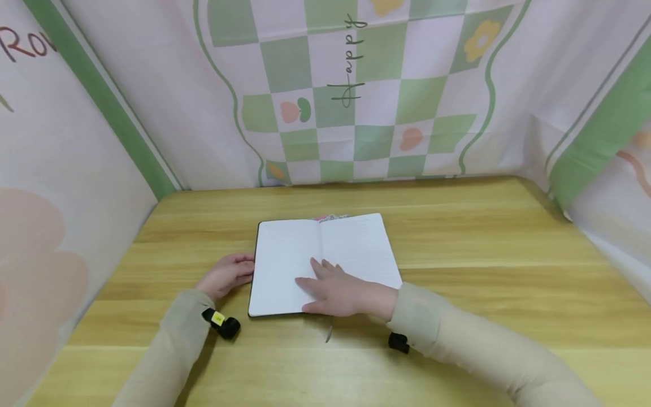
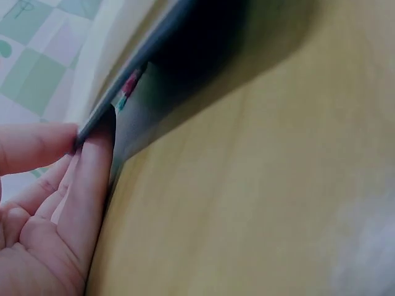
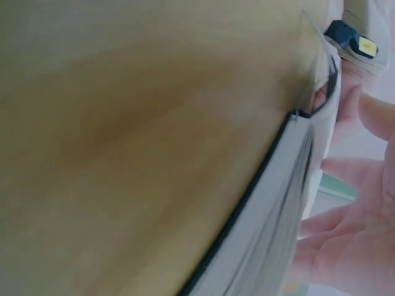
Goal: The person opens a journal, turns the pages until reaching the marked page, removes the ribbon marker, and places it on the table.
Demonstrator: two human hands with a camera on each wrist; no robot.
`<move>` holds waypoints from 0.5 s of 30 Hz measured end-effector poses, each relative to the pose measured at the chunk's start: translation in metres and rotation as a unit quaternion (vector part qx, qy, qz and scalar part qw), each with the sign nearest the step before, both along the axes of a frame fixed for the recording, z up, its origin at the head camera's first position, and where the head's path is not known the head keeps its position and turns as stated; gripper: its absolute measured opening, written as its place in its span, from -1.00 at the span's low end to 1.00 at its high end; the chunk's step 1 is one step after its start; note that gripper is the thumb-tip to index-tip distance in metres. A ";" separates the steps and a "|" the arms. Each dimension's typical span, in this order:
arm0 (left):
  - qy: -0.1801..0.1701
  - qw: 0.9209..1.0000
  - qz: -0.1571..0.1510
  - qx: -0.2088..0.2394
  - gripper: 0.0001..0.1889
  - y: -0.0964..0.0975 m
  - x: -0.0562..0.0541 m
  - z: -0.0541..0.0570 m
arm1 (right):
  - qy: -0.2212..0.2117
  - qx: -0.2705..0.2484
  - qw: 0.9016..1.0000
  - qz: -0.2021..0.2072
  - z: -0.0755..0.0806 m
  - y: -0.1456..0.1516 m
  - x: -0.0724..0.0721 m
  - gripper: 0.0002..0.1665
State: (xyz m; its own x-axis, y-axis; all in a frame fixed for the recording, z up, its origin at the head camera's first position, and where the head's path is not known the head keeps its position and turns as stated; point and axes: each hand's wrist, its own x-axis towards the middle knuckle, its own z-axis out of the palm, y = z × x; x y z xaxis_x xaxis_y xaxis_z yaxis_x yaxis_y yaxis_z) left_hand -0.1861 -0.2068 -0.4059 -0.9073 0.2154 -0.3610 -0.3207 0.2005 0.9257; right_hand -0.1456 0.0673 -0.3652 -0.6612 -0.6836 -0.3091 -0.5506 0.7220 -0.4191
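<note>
An open notebook [image 1: 285, 249] with a dark cover lies on the wooden table, its left page blank and its right page lined. At the left edge of the notebook is my left hand [image 1: 228, 275]. In the left wrist view, that hand [image 2: 55, 203] pinches the dark cover edge [image 2: 133, 61], which is lifted off the table. My right hand [image 1: 335, 289] rests over the lower middle of the pages, fingers spread. Seen from the right wrist, the page block [image 3: 259, 228] stands thick on the right side, with the spread fingers above it.
A grey ribbon bookmark [image 1: 329, 330] trails from the notebook's lower edge. Something pink and silvery [image 1: 331, 217] peeks out at its top edge. The wooden table [image 1: 483, 243] meets a checked green-and-white curtain [image 1: 376, 102] at the back, with fabric on both sides.
</note>
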 end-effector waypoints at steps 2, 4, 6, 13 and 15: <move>-0.007 1.000 0.002 0.007 -0.55 -0.002 0.000 0.000 | 0.011 0.008 1.000 0.003 -0.001 -0.002 0.001 -0.26; -0.013 1.000 0.003 0.015 -0.48 -0.003 -0.001 0.000 | 0.021 0.015 1.000 0.004 -0.001 -0.003 0.002 -0.25; -0.018 1.000 0.003 0.022 -0.43 -0.003 -0.001 0.000 | 0.029 0.023 0.999 0.005 -0.002 -0.005 0.003 -0.23; -0.020 1.000 -0.001 0.017 -0.41 -0.002 0.003 0.004 | 0.036 0.042 0.998 0.008 0.000 -0.007 0.006 -0.16; -0.022 1.000 0.004 0.019 -0.42 0.000 0.004 0.005 | 0.039 0.045 0.998 0.015 0.002 -0.005 0.007 -0.17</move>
